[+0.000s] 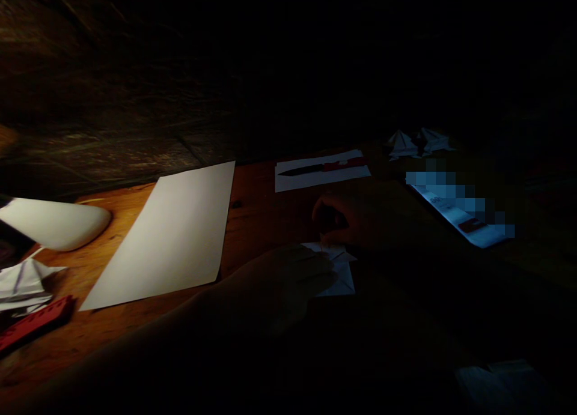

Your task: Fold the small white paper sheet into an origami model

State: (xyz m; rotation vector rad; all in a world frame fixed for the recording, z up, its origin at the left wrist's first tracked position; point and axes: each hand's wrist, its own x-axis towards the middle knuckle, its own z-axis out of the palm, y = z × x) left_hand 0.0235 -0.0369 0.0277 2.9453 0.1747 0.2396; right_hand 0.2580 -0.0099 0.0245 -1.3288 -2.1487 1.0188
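The scene is very dark. A small folded white paper (339, 272) lies on the wooden table (256, 214). My left hand (288, 283) rests on its left part, fingers lying over the paper and pressing it down. My right hand (356, 220) hovers just above the paper's top edge, fingers curled in a pinch at a fold; what they grip is too dim to name for sure.
A large blank white sheet (174, 235) lies to the left. A white lamp head (56, 223), folded paper (22, 283) and a red ruler (31, 325) sit far left. Behind are a knife on paper (322, 169), folded paper figures (417, 142) and a lit phone (464, 214).
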